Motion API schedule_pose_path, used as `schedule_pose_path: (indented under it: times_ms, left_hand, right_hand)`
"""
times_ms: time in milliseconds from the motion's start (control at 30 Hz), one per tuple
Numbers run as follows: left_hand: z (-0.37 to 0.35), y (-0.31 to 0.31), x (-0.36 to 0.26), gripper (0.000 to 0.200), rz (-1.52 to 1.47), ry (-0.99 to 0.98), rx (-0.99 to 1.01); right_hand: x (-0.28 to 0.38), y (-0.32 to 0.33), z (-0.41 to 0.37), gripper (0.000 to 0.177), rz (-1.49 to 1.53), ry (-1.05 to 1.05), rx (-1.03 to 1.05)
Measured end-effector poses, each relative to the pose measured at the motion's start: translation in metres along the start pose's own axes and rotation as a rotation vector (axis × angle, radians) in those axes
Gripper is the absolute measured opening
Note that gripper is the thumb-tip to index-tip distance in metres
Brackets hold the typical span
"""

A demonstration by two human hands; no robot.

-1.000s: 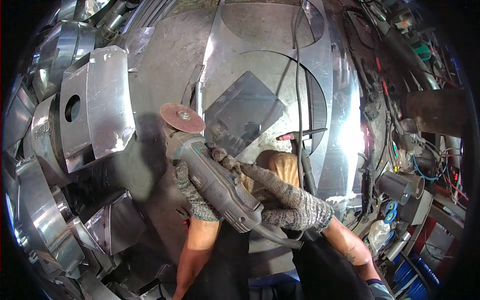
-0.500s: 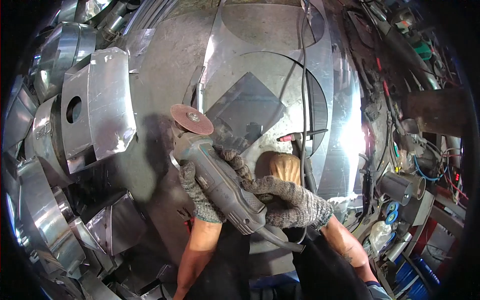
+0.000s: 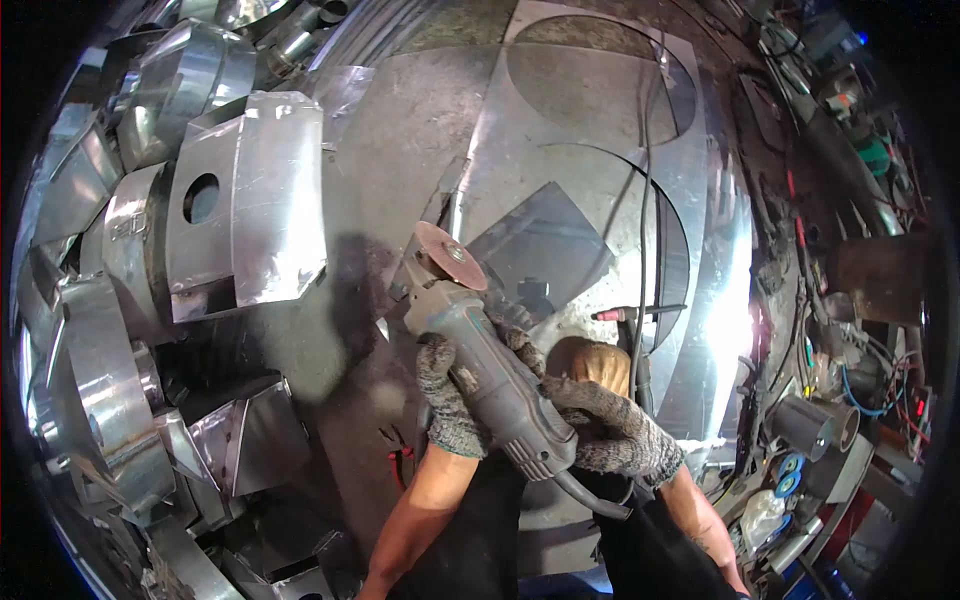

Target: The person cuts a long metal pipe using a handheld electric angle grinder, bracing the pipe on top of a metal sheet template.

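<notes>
An angle grinder (image 3: pixel 500 385) with a reddish-brown disc (image 3: pixel 450 256) is held between both my hands, its disc end pointing away from me and to the left. My left hand (image 3: pixel 452 405), in a grey knitted glove, wraps round the near left side of its body. On the other side, my right hand (image 3: pixel 625 425), gloved alike, grips the rear handle part. Its fingers are partly hidden by the tool. A power cord (image 3: pixel 592 500) leaves the grinder's back end. Beneath the disc lies a dark square metal sheet (image 3: pixel 545 245) on the floor.
Bent sheet-metal parts (image 3: pixel 275 200) crowd the left side. Pliers with red handles (image 3: pixel 398 462) lie near my left forearm. A torch with a pink end (image 3: pixel 610 315) rests on a sheet with round cut-outs (image 3: pixel 685 200). Cables and pipe pieces (image 3: pixel 800 425) fill the right.
The view has swung, so the scene sits farther right in the picture. The grinder has tilted a little, and its disc shows more edge-on. Both hands keep their grip.
</notes>
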State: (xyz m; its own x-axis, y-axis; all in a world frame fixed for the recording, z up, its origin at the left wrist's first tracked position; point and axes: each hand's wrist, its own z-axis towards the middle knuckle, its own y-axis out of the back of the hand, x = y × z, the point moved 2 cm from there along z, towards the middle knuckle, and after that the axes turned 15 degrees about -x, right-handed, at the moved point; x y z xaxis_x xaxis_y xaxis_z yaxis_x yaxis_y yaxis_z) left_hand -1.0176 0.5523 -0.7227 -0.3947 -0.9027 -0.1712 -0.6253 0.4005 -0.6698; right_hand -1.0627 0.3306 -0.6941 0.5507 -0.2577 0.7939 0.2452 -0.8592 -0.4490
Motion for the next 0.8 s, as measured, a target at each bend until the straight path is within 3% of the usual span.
schedule_pose_path:
  times_ms: [167, 233, 267, 300, 333, 367, 433, 500, 567, 633, 667, 700, 800]
  left_hand:
    - [-0.005, -0.012, -0.007, 0.074, 0.073, -0.081, 0.053]
    - [-0.002, -0.005, -0.007, 0.066, 0.057, -0.139, -0.146]
    - [-0.024, -0.030, -0.006, 0.056, -0.044, 0.019, -0.223]
    - [-0.016, -0.022, -0.005, 0.056, -0.053, 0.014, -0.213]
    - [0.001, -0.005, -0.005, 0.053, 0.228, -0.243, -0.200]
    - [0.009, 0.000, -0.005, 0.051, 0.506, -0.499, -0.184]
    - [-0.004, -0.030, -0.003, 0.058, 0.648, -0.536, -0.133]
    - [-0.021, -0.043, 0.008, 0.062, 0.987, -0.814, -0.239]
    - [-0.024, -0.033, 0.016, 0.063, 0.895, -0.712, -0.146]
    - [-0.025, -0.032, 0.012, 0.065, 1.122, -0.666, -0.033]
    - [-0.032, -0.045, 0.010, 0.049, 1.128, -0.783, -0.051]
    - [-0.030, -0.044, 0.009, 0.049, 1.125, -0.769, -0.033]
    - [-0.029, -0.046, 0.009, 0.015, 1.107, -0.800, 0.081]
  right_hand:
    - [0.009, -0.006, -0.002, 0.078, -0.021, -0.046, -0.232]
    - [0.012, -0.007, 0.003, 0.073, -0.080, 0.002, -0.245]
    - [0.018, -0.009, 0.005, 0.069, -0.133, 0.040, -0.277]
    - [0.027, -0.012, 0.008, 0.066, -0.188, 0.079, -0.311]
    - [0.038, -0.012, 0.015, 0.066, -0.480, 0.210, -0.286]
    - [0.045, -0.019, 0.016, 0.078, -0.694, 0.191, -0.308]
    - [0.067, -0.041, 0.029, 0.091, -0.890, 0.143, -0.324]
    - [0.050, -0.050, 0.045, 0.100, -0.820, 0.248, -0.448]
    - [0.047, -0.042, 0.050, 0.098, -0.775, 0.094, -0.497]
    - [0.030, -0.028, 0.061, 0.084, -0.980, 0.056, -0.644]
    - [0.035, -0.025, 0.058, 0.081, -0.815, 0.111, -0.659]
    - [0.039, -0.022, 0.055, 0.077, -0.646, 0.165, -0.670]
    - [0.026, 0.004, 0.047, 0.062, -0.269, 0.070, -0.672]
